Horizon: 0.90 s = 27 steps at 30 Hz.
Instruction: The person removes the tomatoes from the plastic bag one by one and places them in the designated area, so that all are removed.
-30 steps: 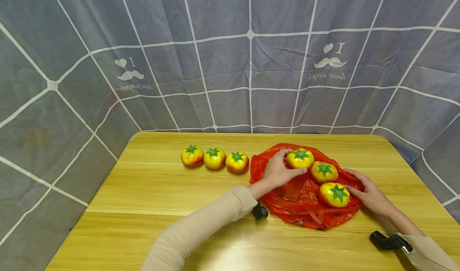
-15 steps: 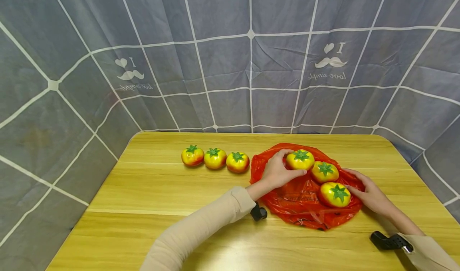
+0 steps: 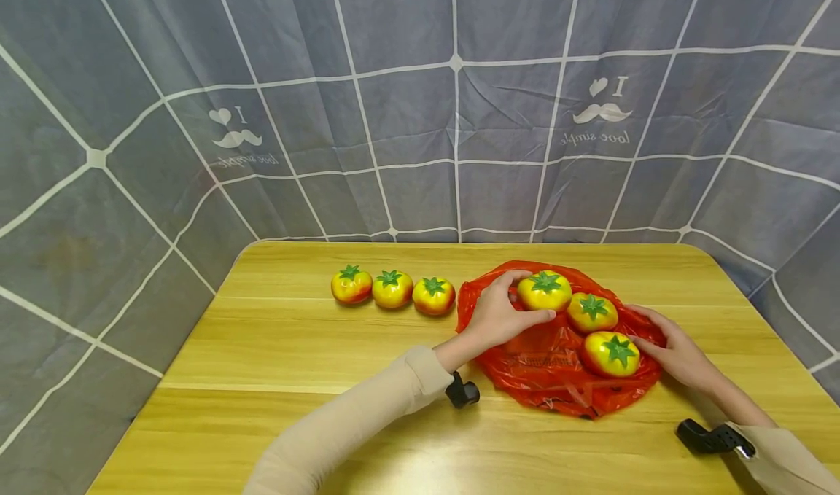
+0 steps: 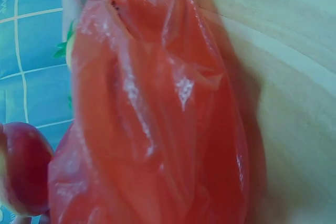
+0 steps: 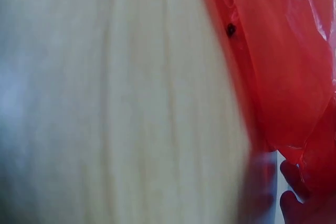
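My left hand (image 3: 502, 313) grips a yellow-and-red tomato (image 3: 545, 291) with a green star-shaped top, above the far side of a red plastic bag (image 3: 545, 356). In the left wrist view, part of a tomato (image 4: 26, 169) shows beside the bag's wall (image 4: 152, 108). My right hand (image 3: 679, 353) holds the bag's right side, its thumb close to the front tomato (image 3: 610, 354). Another tomato (image 3: 593, 313) sits between those two in the bag. Fingertips (image 5: 291, 205) show against the bag (image 5: 283, 66) in the right wrist view; the rest of those fingers is hidden.
Three similar tomatoes stand in a row left of the bag: left one (image 3: 351, 286), middle one (image 3: 392, 289), right one (image 3: 434, 296). Everything stands on a wooden table (image 3: 262, 356). A grey checked curtain (image 3: 407, 116) hangs along its back and sides.
My left hand has shifted slightly left, and the tomato in it has moved a little left, away from the middle one. My right hand has hardly moved.
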Available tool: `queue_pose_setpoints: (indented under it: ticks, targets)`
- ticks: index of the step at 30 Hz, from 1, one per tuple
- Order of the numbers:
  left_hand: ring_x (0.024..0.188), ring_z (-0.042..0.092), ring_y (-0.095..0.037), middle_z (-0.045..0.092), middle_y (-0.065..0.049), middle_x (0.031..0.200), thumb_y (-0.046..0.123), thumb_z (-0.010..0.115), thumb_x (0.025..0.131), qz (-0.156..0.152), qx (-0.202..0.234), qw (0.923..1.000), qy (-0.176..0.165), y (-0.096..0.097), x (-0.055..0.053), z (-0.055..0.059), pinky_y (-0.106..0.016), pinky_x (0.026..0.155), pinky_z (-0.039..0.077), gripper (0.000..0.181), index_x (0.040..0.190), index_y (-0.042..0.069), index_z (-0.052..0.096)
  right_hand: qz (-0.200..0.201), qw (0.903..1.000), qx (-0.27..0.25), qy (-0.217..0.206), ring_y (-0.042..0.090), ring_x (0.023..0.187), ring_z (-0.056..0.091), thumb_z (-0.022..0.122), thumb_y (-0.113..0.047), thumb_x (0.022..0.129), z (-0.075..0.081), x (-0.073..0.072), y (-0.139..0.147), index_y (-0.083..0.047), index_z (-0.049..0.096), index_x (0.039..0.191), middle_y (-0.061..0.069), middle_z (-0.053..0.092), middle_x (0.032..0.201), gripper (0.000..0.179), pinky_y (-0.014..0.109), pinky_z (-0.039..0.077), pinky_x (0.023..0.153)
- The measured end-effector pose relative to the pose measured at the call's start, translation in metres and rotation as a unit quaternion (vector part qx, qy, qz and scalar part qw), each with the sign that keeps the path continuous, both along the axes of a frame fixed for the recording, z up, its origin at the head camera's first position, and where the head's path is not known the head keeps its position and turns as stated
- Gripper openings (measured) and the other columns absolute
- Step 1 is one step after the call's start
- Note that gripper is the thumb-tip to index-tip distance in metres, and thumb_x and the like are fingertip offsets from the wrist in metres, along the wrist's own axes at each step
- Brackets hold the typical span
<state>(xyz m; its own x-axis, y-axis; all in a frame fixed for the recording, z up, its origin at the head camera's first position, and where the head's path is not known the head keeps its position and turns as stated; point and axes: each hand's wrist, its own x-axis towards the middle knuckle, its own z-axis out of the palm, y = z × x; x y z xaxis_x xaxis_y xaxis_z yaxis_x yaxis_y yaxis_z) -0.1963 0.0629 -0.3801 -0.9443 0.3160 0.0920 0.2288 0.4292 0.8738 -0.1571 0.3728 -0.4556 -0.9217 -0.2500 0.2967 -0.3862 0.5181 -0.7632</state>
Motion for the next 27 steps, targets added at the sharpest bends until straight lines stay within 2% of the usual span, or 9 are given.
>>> queue_pose_setpoints:
  ticks: [5, 13, 27]
  targets:
    - [0.092, 0.051, -0.009, 0.06, 0.003, 0.116, 0.038, 0.081, 0.074, 0.006, 0.009, 0.9999, -0.004, -0.01, 0.0, 0.007, -0.018, 0.075, 0.043, 0.065, 0.13, 0.019, 0.054, -0.009, 0.9999, -0.001, -0.005, -0.021, 0.105, 0.045, 0.057, 0.004, 0.091, 0.0, 0.001, 0.0, 0.01, 0.039, 0.136, -0.036, 0.043, 0.121, 0.048, -0.001, 0.036, 0.084]
    - [0.097, 0.055, -0.013, 0.061, 0.0, 0.122, 0.037, 0.08, 0.075, 0.009, 0.018, 0.9998, -0.005, -0.023, 0.003, 0.017, -0.021, 0.079, 0.046, 0.067, 0.133, 0.018, 0.054, -0.01, 0.9999, -0.003, 0.007, -0.021, 0.108, 0.043, 0.057, 0.006, 0.09, 0.001, 0.002, -0.001, 0.007, 0.039, 0.137, -0.035, 0.043, 0.124, 0.05, -0.002, 0.034, 0.086]
    - [0.098, 0.053, -0.014, 0.06, -0.003, 0.125, 0.031, 0.081, 0.075, 0.015, 0.051, 0.9986, -0.006, -0.047, 0.012, 0.013, -0.025, 0.082, 0.047, 0.067, 0.133, 0.015, 0.053, 0.003, 0.9996, 0.0, 0.027, -0.021, 0.111, 0.042, 0.056, 0.009, 0.09, 0.0, 0.001, -0.002, 0.009, 0.041, 0.136, -0.034, 0.042, 0.127, 0.048, -0.002, 0.032, 0.087]
